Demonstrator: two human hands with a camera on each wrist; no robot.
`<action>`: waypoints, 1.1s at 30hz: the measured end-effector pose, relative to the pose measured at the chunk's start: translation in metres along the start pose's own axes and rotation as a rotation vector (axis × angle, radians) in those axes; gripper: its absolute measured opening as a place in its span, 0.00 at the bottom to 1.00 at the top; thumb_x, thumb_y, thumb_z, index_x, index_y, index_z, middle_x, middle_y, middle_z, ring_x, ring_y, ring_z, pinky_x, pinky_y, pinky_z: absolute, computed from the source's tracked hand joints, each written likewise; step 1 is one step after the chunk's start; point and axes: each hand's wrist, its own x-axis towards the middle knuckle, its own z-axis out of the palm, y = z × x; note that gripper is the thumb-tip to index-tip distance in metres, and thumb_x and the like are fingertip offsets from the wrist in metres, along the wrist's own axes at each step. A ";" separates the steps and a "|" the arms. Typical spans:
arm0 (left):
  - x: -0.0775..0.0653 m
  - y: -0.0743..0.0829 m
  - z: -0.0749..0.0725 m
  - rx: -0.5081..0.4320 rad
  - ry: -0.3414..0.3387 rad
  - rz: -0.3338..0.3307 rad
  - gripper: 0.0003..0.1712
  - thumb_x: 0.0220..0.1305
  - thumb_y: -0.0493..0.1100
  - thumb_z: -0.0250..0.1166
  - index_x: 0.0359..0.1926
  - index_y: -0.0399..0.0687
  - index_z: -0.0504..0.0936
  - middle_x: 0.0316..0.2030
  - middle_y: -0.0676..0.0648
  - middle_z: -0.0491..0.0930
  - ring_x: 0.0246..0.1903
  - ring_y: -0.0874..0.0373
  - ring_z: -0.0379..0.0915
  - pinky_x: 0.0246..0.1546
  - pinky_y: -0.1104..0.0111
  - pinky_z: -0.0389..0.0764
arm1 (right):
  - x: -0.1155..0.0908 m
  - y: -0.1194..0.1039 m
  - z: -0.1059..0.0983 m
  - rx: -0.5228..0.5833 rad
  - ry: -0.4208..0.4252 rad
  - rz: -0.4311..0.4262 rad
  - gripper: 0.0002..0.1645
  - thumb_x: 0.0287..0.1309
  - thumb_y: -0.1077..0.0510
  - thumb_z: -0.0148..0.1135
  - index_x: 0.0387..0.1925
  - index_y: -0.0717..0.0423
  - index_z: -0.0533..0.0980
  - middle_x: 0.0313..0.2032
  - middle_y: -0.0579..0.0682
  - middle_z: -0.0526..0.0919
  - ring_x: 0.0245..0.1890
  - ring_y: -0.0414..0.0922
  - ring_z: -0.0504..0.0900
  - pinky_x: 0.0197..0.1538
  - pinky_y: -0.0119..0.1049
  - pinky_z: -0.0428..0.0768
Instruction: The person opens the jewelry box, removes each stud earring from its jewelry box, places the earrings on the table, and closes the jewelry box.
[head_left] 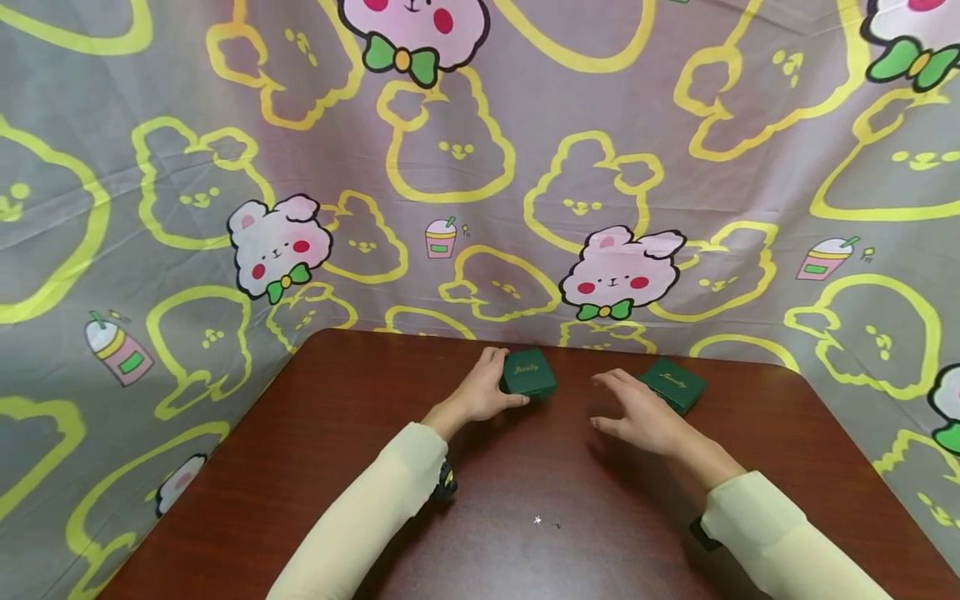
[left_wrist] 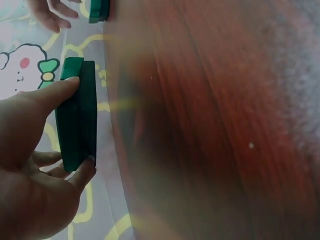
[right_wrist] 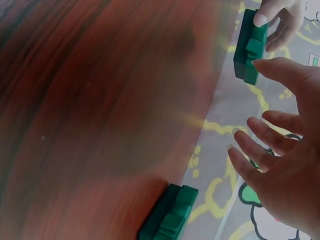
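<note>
A small dark green jewelry box (head_left: 528,372) with gold lettering on its lid is gripped by my left hand (head_left: 482,390) toward the back of the table. In the left wrist view, thumb and fingers hold this green box (left_wrist: 75,117) at opposite ends, its lid closed. My right hand (head_left: 643,414) is held over the table with its fingers spread and nothing in them. Just beyond it lies a second green jewelry box (head_left: 675,383), also closed, partly hidden by the hand. The right wrist view shows that second box (right_wrist: 170,215) at the bottom.
Two tiny pieces lie on the brown wooden table (head_left: 315,433) near the front middle: a silvery star-shaped one (head_left: 537,520) and a thin darker one (head_left: 557,525). A grey cloth (head_left: 495,242) with cartoon rabbits hangs behind the table and along its sides.
</note>
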 end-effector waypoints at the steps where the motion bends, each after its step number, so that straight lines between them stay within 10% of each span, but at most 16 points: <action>1: -0.001 0.001 0.000 0.003 -0.001 0.004 0.53 0.60 0.53 0.76 0.75 0.35 0.58 0.67 0.37 0.62 0.59 0.47 0.69 0.62 0.55 0.72 | 0.000 -0.001 0.001 0.004 -0.002 -0.001 0.36 0.58 0.54 0.75 0.64 0.65 0.72 0.60 0.59 0.76 0.59 0.58 0.77 0.60 0.59 0.75; 33: -0.028 0.019 0.002 -0.007 -0.091 0.077 0.53 0.60 0.54 0.76 0.76 0.40 0.57 0.70 0.41 0.60 0.64 0.51 0.66 0.65 0.59 0.69 | 0.017 -0.017 0.020 0.111 -0.081 -0.044 0.40 0.55 0.52 0.77 0.64 0.64 0.71 0.58 0.58 0.77 0.57 0.55 0.78 0.59 0.58 0.77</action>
